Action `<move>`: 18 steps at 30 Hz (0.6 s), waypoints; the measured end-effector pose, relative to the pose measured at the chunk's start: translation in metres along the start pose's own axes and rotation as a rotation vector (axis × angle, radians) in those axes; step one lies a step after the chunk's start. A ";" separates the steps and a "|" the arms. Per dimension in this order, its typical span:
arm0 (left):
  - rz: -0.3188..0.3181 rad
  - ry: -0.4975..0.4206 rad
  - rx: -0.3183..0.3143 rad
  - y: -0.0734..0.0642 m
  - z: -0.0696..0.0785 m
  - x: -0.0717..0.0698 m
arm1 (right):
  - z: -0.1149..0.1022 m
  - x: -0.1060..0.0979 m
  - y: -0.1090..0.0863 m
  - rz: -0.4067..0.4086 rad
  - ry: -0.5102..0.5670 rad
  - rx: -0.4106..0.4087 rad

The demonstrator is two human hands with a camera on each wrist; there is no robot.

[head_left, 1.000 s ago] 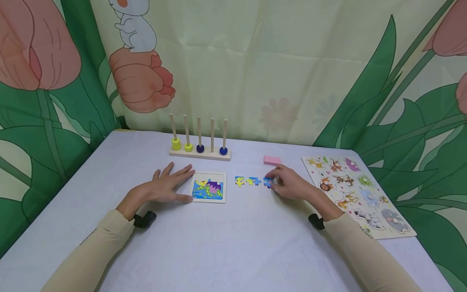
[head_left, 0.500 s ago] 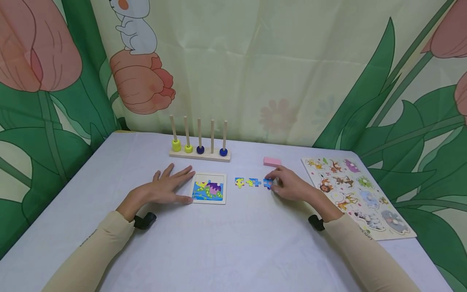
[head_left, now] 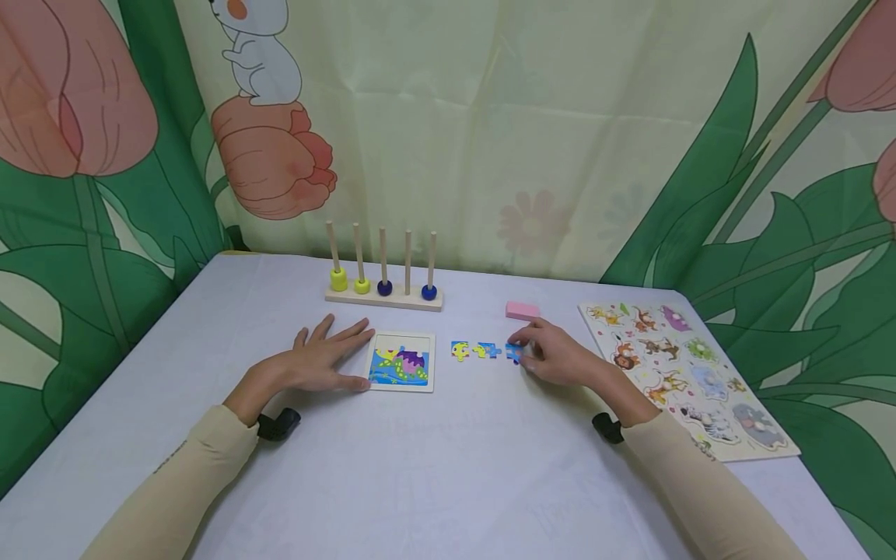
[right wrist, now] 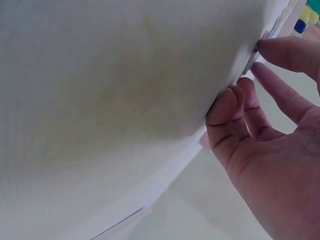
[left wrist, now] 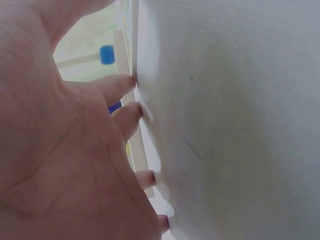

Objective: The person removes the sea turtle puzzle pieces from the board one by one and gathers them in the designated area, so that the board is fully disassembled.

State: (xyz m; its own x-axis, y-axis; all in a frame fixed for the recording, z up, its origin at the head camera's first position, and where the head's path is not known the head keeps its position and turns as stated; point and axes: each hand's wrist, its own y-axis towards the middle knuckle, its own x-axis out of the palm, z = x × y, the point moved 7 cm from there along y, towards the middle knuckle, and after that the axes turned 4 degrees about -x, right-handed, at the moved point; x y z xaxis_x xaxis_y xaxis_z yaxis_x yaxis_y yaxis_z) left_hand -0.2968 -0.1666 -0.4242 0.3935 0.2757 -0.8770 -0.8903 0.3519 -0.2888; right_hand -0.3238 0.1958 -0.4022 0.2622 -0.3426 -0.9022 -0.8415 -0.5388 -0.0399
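My left hand (head_left: 315, 362) lies spread on the table, its index finger and thumb at the left edge of a small white-framed jigsaw tray (head_left: 402, 340). Joined pieces fill the tray's lower part with a purple, yellow and blue picture. The left wrist view shows that palm (left wrist: 85, 140) with fingertips resting on the cloth. To the tray's right, a yellow-and-blue puzzle piece (head_left: 459, 350) and a second puzzle piece (head_left: 486, 351) lie in a row. Between thumb and index finger, my right hand (head_left: 556, 354) pinches a blue puzzle piece (head_left: 513, 352) at table level, partly hidden by the fingers.
Behind the tray stands a wooden peg stand (head_left: 385, 297) with yellow and blue beads. A pink block (head_left: 523, 310) lies beyond the right hand. An animal puzzle board (head_left: 686, 381) lies at the right, partly under the right forearm. A printed curtain (head_left: 448, 140) hangs behind the table.
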 end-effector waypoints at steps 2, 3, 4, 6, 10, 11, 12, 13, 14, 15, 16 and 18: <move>-0.001 0.002 0.001 0.000 0.001 0.000 | -0.001 0.000 0.000 0.006 0.003 0.002; -0.001 0.002 0.000 -0.001 0.001 0.000 | -0.002 -0.001 0.000 0.013 0.001 0.002; -0.001 0.004 -0.001 -0.001 0.001 0.000 | -0.002 -0.001 0.000 0.020 0.002 0.002; -0.001 0.004 -0.002 -0.001 0.002 0.000 | -0.005 -0.002 0.001 0.041 0.000 0.003; -0.001 0.005 -0.004 -0.001 0.001 0.000 | -0.014 -0.002 0.005 0.077 0.017 0.000; 0.000 0.004 -0.004 0.000 0.001 0.000 | -0.018 -0.002 0.007 0.080 0.019 -0.002; 0.000 0.004 -0.004 0.000 0.002 0.000 | -0.022 0.000 0.009 0.076 0.026 0.002; 0.000 0.005 -0.005 0.000 0.002 0.000 | -0.026 0.002 0.011 0.068 0.031 -0.002; 0.000 0.005 -0.007 0.001 0.001 0.001 | -0.031 0.004 0.014 0.059 0.036 -0.004; 0.000 0.005 -0.009 0.002 0.001 0.001 | -0.037 0.007 0.016 0.051 0.038 -0.005; 0.000 0.004 -0.011 0.002 0.000 0.001 | -0.043 0.009 0.018 0.041 0.039 -0.007; -0.003 -0.001 -0.012 0.003 -0.001 0.002 | -0.055 0.016 0.024 0.022 0.037 -0.022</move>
State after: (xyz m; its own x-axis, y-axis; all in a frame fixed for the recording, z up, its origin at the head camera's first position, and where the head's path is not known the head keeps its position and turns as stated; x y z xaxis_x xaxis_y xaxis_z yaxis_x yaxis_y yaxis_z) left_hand -0.2991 -0.1655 -0.4277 0.3966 0.2750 -0.8759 -0.8916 0.3425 -0.2962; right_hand -0.3141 0.1355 -0.3939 0.2615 -0.3829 -0.8860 -0.8367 -0.5475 -0.0103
